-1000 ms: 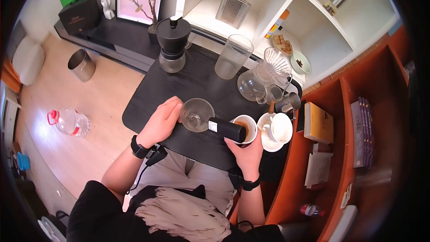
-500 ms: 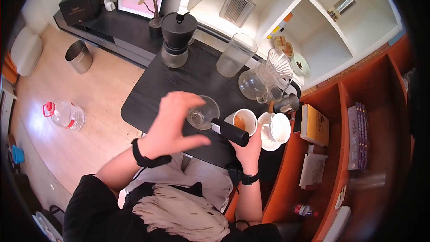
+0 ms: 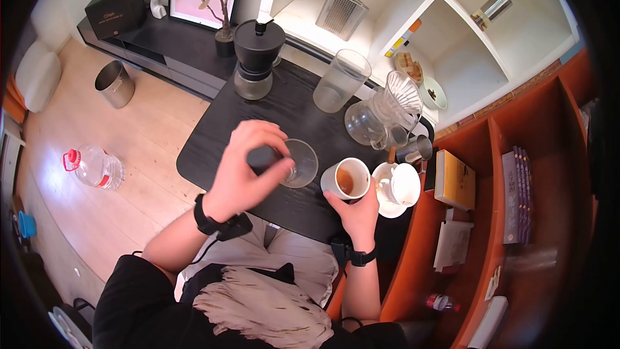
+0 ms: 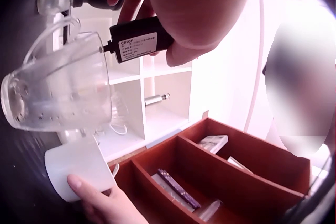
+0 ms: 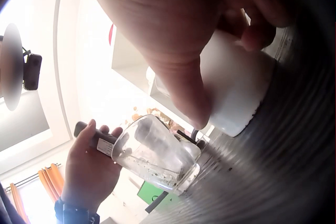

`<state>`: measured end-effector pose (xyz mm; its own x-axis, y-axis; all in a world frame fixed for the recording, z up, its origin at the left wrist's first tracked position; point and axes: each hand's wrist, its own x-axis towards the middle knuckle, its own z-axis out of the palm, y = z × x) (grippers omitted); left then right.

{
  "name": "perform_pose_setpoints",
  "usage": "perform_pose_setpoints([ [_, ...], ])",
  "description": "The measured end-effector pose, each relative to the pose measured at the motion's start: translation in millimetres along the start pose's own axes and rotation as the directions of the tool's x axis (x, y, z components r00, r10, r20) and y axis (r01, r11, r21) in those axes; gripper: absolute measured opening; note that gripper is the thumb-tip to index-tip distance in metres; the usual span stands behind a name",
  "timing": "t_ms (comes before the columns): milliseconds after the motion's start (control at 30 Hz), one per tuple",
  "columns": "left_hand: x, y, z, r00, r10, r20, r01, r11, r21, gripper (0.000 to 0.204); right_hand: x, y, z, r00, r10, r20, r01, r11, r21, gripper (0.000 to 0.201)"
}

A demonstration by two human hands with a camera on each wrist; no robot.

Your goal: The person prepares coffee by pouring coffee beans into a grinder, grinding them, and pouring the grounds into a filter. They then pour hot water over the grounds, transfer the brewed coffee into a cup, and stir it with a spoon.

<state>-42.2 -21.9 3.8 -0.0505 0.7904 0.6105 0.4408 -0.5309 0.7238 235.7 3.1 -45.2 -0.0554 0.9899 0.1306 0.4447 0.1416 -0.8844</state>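
Item 1. Handheld frother (image 4: 134, 29), black: grasped by the left hand (image 3: 250, 171), its fingers curled round the handle. Half a second earlier that hand was spread loose over the glass and the handle jutted right, covering part of the white cup from the head view; it had since come across to the left side of the glass. Its shaft end stood at the glass rim (the whisk itself could not be made out clearly).

Item 2. Clear glass (image 3: 305, 158): on the worktop (image 3: 213, 145), left of the white cup, near but apart.

Item 3. White cup (image 3: 331, 184), brown liquid (image 3: 345, 182) inside: on the worktop, right of the glass. The right hand (image 3: 357, 210) kept its fingers round the near side, as before.

Bearing on the work, by judgement: the frother had passed from lying loose to being under control, and the cup's mouth was left unobstructed.

Writing. White label (image 4: 137, 48) on the frother: "Cliton", smaller lines illegible. Black box (image 3: 115, 16), far left: seemingly the same name, too small for certainty. Book set (image 3: 518, 200), right: spine characters, unreadable.
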Motion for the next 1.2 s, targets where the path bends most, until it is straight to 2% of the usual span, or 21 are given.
perform_pose_setpoints([
  [33,-2,-3,-2,0.987,-0.16,-0.004,0.157,0.974,-0.163,0.021,1,-1,4,1.0,0.006,0.0,-0.006,1.0,0.002,0.076],
  [67,0,-2,-5,0.949,-0.315,0.018,0.304,0.897,-0.322,0.017,4,-4,9,1.0,-0.013,-0.017,0.012,0.999,-0.037,0.076],
  [100,1,-14,-3,0.976,-0.214,-0.032,0.195,0.935,-0.296,0.015,5,-6,12,0.999,-0.036,-0.034,0.033,0.997,-0.076,0.076],
  [200,-1,-36,3,0.981,-0.194,0.014,0.185,0.911,-0.369,0.017,7,-7,9,0.998,-0.054,0.042,0.057,0.994,-0.094,0.075],
  [267,-5,-44,5,0.989,-0.143,0.034,0.146,0.92,-0.363,0.023,7,-2,5,0.998,-0.034,0.062,0.037,0.998,-0.041,0.075],
  [333,-11,-50,9,0.971,-0.205,0.121,0.237,0.88,-0.411,0.03,7,6,1,0.999,-0.036,-0.003,0.036,0.998,-0.043,0.076],
  [367,-14,-53,10,0.97,-0.205,0.128,0.24,0.876,-0.419,0.03,7,5,4,1.0,-0.019,-0.011,0.019,1.0,0.008,0.076],
  [433,-18,-60,9,0.945,-0.271,0.184,0.327,0.827,-0.458,0.047,6,4,0,1.0,-0.018,0.003,0.019,1.0,-0.017,0.076],
  [500,-19,-64,7,0.945,-0.26,0.201,0.325,0.828,-0.457,0.047,3,-8,-8,0.998,-0.034,0.048,0.037,0.997,-0.074,0.074],
  [567,-18,-68,2,0.946,-0.25,0.206,0.318,0.833,-0.453,0.048,5,0,-7,0.999,-0.022,0.036,0.024,0.999,-0.047,0.074],
  [633,-16,-71,-3,0.9,-0.274,0.34,0.378,0.878,-0.294,0.045,4,4,-8,1.0,-0.009,0.025,0.009,1.0,-0.022,0.074],
  [733,-18,-72,-2,0.873,-0.292,0.39,0.418,0.86,-0.294,0.042,5,-4,-9,0.997,-0.059,0.057,0.063,0.995,-0.073,0.076],
  [833,-23,-75,-2,0.874,-0.306,0.378,0.441,0.824,-0.356,0.043,8,-4,-13,0.993,-0.008,0.117,0.018,0.996,-0.09,0.078],
  [933,-21,-73,-4,0.851,-0.307,0.426,0.469,0.808,-0.356,0.042,9,1,-8,0.996,-0.001,0.093,0.0,1.0,0.013,0.079],
  [1000,-22,-73,-4,0.842,-0.316,0.438,0.485,0.799,-0.356,0.041,11,2,-16,0.983,-0.038,0.182,0.041,0.999,-0.011,0.079],
  [1033,-22,-73,-3,0.831,-0.327,0.45,0.503,0.788,-0.356,0.04,12,2,-17,0.983,-0.038,0.181,0.041,0.999,-0.011,0.079],
  [1100,-21,-73,-4,0.838,-0.316,0.445,0.484,0.807,-0.339,0.039,13,3,-19,0.97,0.021,0.243,-0.052,0.991,0.124,0.081],
  [1133,-21,-73,-4,0.845,-0.304,0.439,0.464,0.826,-0.32,0.038,14,3,-24,0.97,0.023,0.242,-0.054,0.991,0.123,0.081],
  [1200,-23,-77,-1,0.862,-0.287,0.418,0.442,0.828,-0.344,0.038,16,0,-36,0.924,-0.007,0.381,-0.012,0.999,0.048,0.084],
])
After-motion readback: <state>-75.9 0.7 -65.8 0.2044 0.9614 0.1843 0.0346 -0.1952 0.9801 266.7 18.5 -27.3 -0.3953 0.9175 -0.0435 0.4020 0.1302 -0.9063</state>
